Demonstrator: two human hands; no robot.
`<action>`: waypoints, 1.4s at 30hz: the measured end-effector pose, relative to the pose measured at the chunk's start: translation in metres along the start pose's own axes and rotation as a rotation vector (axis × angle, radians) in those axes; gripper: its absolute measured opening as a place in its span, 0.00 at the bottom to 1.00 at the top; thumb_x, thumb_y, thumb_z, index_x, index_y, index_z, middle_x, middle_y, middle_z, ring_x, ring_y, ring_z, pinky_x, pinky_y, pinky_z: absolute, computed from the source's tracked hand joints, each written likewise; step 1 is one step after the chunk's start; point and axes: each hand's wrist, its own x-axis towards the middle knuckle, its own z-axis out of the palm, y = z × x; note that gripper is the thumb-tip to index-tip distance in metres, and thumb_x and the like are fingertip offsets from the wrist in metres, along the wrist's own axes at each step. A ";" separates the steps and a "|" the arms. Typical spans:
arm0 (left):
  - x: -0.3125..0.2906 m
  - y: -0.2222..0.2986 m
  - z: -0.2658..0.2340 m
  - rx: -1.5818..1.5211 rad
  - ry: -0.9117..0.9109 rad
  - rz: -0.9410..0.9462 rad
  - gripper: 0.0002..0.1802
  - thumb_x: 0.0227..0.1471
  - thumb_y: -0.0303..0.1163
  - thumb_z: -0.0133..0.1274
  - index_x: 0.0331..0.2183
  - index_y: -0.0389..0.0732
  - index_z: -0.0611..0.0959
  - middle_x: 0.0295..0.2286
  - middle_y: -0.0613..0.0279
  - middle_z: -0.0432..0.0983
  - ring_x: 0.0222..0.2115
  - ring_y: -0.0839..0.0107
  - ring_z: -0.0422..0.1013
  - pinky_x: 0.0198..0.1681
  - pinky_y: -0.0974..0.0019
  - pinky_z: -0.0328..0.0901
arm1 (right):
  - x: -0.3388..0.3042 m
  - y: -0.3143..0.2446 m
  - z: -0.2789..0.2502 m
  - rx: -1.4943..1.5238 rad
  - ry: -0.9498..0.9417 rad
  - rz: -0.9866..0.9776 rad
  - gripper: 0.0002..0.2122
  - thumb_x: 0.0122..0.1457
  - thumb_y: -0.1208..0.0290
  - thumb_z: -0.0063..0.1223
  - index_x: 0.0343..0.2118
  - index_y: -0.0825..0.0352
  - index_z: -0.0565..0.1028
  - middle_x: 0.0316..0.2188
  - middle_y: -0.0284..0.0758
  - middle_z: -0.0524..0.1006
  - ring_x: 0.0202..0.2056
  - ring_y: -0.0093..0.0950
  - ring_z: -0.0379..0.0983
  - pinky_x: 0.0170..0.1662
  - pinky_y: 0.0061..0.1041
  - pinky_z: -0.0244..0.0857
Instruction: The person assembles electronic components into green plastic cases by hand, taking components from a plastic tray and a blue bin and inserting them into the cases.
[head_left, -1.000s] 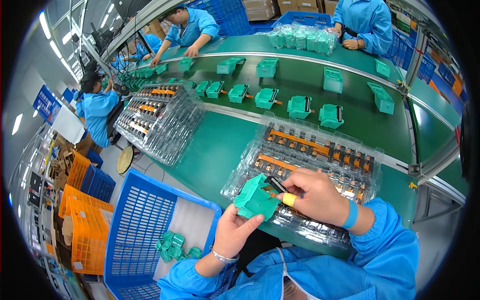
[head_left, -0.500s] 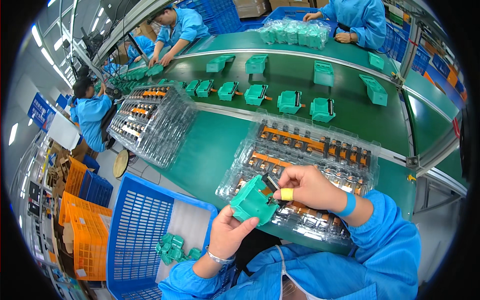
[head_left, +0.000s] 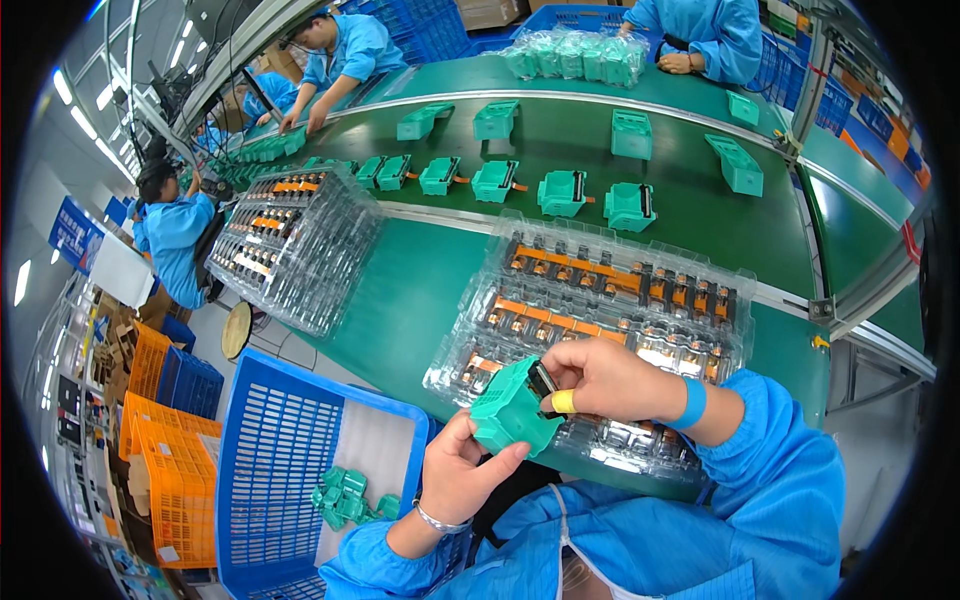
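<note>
While the green case [head_left: 507,412], at six o'clock from centre, sits gripped in our left hand [head_left: 462,468], our right hand [head_left: 610,380] pinches the black strip [head_left: 542,377] at its two o'clock; if we press unevenly, the strip could slip toward the clear tray [head_left: 465,320]

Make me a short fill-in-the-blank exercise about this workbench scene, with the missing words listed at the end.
1. The left hand holds a plastic part whose colour is ____.
2. The small wrap on the right hand is ____.
3. The wristband on that same side is ____.
4. The blue basket with loose green parts stands to the person's ____.

Missing words: green; yellow; blue; left.
</note>
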 end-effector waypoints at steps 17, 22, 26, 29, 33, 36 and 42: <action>-0.002 0.002 -0.001 -0.048 -0.048 -0.007 0.20 0.45 0.19 0.55 0.42 0.31 0.71 0.39 0.59 0.71 0.40 0.74 0.68 0.45 0.69 0.64 | -0.002 0.002 0.000 0.098 -0.073 0.087 0.11 0.46 0.73 0.61 0.29 0.68 0.69 0.23 0.29 0.72 0.26 0.16 0.69 0.27 0.16 0.64; -0.004 0.000 0.000 -0.053 -0.009 -0.003 0.20 0.45 0.19 0.55 0.43 0.31 0.71 0.40 0.60 0.71 0.41 0.74 0.67 0.46 0.69 0.63 | -0.002 0.007 0.000 0.165 -0.083 -0.001 0.14 0.49 0.70 0.59 0.38 0.69 0.71 0.25 0.29 0.73 0.24 0.15 0.67 0.26 0.15 0.63; -0.005 -0.001 0.003 -0.047 -0.018 0.051 0.19 0.46 0.19 0.54 0.43 0.31 0.71 0.40 0.60 0.70 0.42 0.74 0.67 0.46 0.69 0.63 | -0.002 0.000 -0.002 0.210 -0.063 0.110 0.14 0.52 0.67 0.55 0.39 0.68 0.73 0.21 0.27 0.72 0.19 0.13 0.65 0.22 0.14 0.61; -0.007 0.000 0.002 -0.022 -0.037 0.052 0.19 0.46 0.19 0.55 0.43 0.31 0.71 0.40 0.60 0.70 0.42 0.74 0.67 0.46 0.69 0.63 | -0.003 -0.005 -0.002 0.166 -0.064 0.136 0.10 0.52 0.68 0.54 0.35 0.68 0.74 0.19 0.26 0.71 0.18 0.13 0.65 0.21 0.14 0.60; -0.010 0.002 0.004 0.032 -0.071 0.087 0.20 0.45 0.19 0.55 0.42 0.31 0.71 0.40 0.60 0.70 0.42 0.74 0.67 0.46 0.69 0.62 | -0.004 0.002 0.000 0.174 -0.063 0.034 0.08 0.52 0.68 0.55 0.33 0.67 0.74 0.18 0.27 0.71 0.17 0.13 0.65 0.20 0.14 0.59; -0.011 0.002 0.005 0.056 -0.072 0.107 0.19 0.45 0.18 0.55 0.42 0.30 0.71 0.40 0.60 0.69 0.42 0.73 0.67 0.46 0.69 0.62 | -0.008 -0.005 0.002 0.064 -0.015 0.007 0.08 0.52 0.69 0.56 0.31 0.67 0.74 0.19 0.27 0.72 0.19 0.13 0.66 0.22 0.15 0.60; -0.010 -0.007 -0.002 0.265 -0.033 0.332 0.22 0.40 0.21 0.60 0.40 0.32 0.73 0.38 0.58 0.69 0.40 0.72 0.68 0.42 0.69 0.64 | -0.022 -0.017 0.004 -0.108 0.075 -0.290 0.09 0.49 0.73 0.57 0.32 0.68 0.72 0.25 0.31 0.70 0.25 0.21 0.69 0.28 0.20 0.63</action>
